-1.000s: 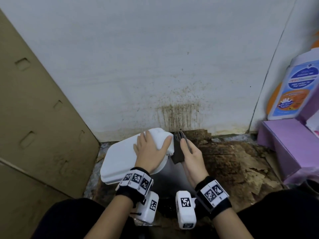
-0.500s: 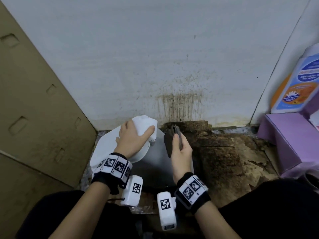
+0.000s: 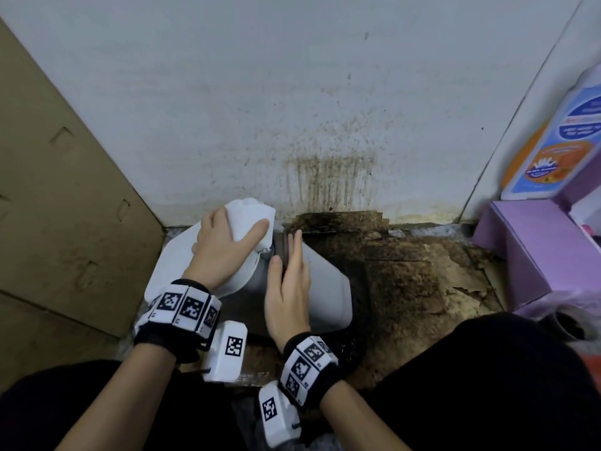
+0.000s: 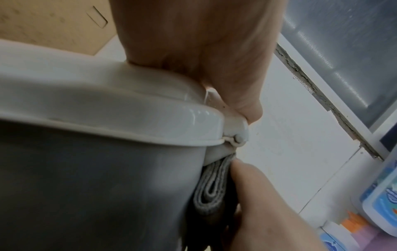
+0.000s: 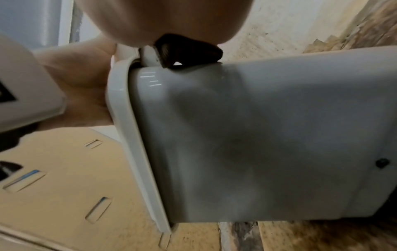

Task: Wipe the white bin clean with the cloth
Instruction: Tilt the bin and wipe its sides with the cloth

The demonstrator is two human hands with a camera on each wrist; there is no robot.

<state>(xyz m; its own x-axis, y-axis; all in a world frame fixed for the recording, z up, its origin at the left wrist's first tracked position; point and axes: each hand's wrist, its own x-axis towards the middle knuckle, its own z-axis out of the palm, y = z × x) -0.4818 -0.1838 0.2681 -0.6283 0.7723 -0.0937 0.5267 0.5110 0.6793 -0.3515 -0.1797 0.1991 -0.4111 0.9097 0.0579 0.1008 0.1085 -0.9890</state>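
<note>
Straight right-hand fingers press the folded cloth against the bin.

On your left a brown cardboard sheet leans against the white wall, which carries a brown streaked stain low down. The floor below it is dark and peeling. On your right a purple box stands under an orange-and-blue bottle.

Left hand curled over the lid, gripping; right hand flat, fingers straight, pressing the cloth.
</note>
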